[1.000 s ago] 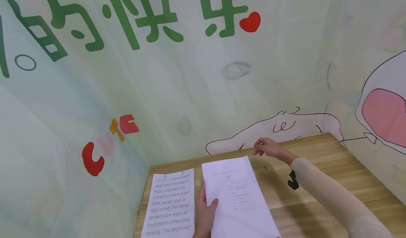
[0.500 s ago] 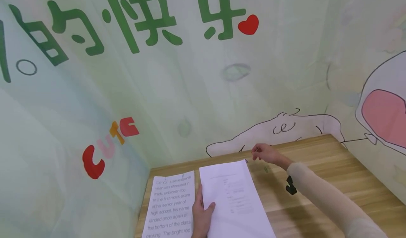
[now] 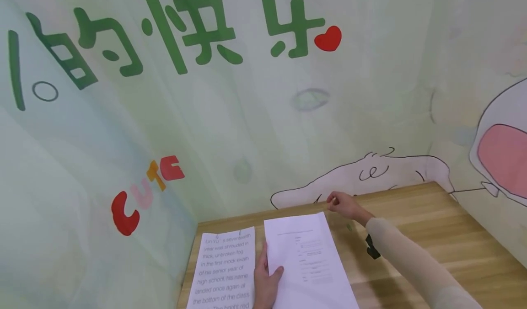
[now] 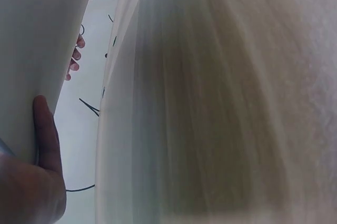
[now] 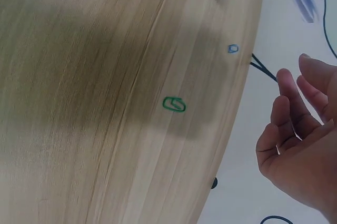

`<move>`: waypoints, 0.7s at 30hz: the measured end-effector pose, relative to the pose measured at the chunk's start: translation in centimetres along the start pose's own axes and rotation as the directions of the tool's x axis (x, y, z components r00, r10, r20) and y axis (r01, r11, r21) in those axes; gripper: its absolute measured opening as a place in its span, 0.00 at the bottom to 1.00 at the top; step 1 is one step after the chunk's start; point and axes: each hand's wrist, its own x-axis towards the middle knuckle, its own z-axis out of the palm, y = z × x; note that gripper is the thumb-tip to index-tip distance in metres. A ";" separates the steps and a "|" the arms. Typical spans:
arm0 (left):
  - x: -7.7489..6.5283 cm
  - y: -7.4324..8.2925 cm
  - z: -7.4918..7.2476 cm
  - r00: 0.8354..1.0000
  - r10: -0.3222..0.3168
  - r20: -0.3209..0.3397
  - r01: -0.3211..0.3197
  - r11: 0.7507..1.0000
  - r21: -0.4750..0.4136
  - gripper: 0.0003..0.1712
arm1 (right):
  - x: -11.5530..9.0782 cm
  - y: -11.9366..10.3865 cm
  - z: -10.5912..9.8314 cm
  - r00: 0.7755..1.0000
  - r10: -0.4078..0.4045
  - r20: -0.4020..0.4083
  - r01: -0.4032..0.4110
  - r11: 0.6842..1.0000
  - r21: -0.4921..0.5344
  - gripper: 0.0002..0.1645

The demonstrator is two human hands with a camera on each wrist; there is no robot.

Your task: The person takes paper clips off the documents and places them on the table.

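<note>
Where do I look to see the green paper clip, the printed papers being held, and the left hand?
Green paper clip [image 5: 174, 104]: right wrist view, middle of its wire loop.
Printed papers [image 3: 306, 259]: head view, middle of the top sheet.
Left hand [image 3: 267, 281]: head view, near the thumb's base.

Your wood-grain table [image 3: 432, 226] bears a large-print sheet [image 3: 222, 272]. A green paper clip [image 5: 174, 104] and blue clip [image 5: 233, 48] lie apart.

L hand [image 4: 31, 190] holds paper [image 4: 42, 34] nr wood tbl [image 4: 210, 103].
</note>
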 end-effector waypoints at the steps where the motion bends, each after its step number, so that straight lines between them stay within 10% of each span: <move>1: 0.1 0.0 -0.1 1.000 0.002 -0.002 -0.002 1.000 -0.001 0.55 | 0.1 -0.1 0.1 1.000 -0.004 -0.004 0.004 1.000 0.000 0.12; 21: 0.8 -0.2 -1.0 1.000 -0.009 0.009 0.009 0.998 0.057 0.54 | 2.3 0.9 3.9 0.998 -0.056 0.001 0.054 0.959 -0.278 0.04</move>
